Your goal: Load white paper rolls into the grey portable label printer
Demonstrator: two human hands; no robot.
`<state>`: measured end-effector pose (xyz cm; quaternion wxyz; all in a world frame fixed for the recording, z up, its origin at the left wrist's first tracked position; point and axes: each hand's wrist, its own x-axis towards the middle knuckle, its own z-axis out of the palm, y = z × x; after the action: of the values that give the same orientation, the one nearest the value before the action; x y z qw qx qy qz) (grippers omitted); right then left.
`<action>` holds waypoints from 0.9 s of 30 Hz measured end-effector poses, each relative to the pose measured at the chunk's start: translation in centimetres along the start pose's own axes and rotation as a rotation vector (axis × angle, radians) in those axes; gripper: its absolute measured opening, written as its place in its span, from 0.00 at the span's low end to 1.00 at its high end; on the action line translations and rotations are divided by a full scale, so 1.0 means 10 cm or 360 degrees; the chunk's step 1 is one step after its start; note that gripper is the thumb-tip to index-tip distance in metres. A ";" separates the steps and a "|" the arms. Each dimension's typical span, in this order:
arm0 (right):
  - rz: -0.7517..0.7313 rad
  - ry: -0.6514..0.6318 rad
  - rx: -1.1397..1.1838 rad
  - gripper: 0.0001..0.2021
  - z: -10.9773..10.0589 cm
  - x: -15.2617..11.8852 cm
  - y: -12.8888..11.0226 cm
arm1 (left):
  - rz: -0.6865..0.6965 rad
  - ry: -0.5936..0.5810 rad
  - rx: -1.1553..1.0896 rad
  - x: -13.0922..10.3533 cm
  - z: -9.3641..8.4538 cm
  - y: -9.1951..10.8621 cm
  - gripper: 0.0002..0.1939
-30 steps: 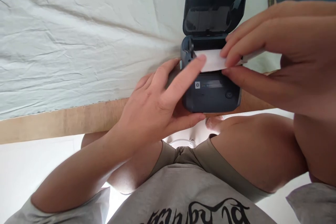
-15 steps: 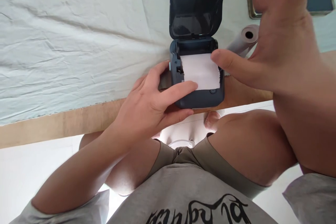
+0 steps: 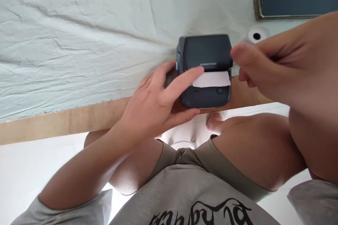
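lid now closed on printer (image 3: 204, 70) | left hand (image 3: 155, 103) grips it | right hand (image 3: 277, 66) loosely curled, seemingly empty

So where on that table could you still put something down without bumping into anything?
The widest bare stretch is the white cloth left of the printer, running to the wooden table edge. A smaller patch lies behind the printer, left of the phone. It is crowded on the right, where the paper roll, phone and right hand bunch together.
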<state>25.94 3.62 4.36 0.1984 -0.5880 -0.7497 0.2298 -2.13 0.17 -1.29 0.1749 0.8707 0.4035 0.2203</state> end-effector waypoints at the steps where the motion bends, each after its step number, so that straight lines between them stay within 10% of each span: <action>1: -0.0004 -0.0071 -0.0050 0.41 0.04 0.02 -0.02 | -0.0017 0.0004 0.0013 0.00 0.00 0.00 0.41; 17: 0.0712 -0.0548 -0.0087 0.44 0.20 0.26 -0.07 | -0.0259 -0.0073 0.0003 0.09 -0.04 0.09 0.44; 27: 0.0389 -0.0454 0.0093 0.42 0.22 0.17 0.04 | -0.0446 -0.0060 -0.0073 0.12 0.02 0.15 0.57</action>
<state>24.63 5.08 2.34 0.0776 -0.6302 -0.6862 0.3549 -0.41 0.10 -0.41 0.2314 0.8056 0.5125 0.1866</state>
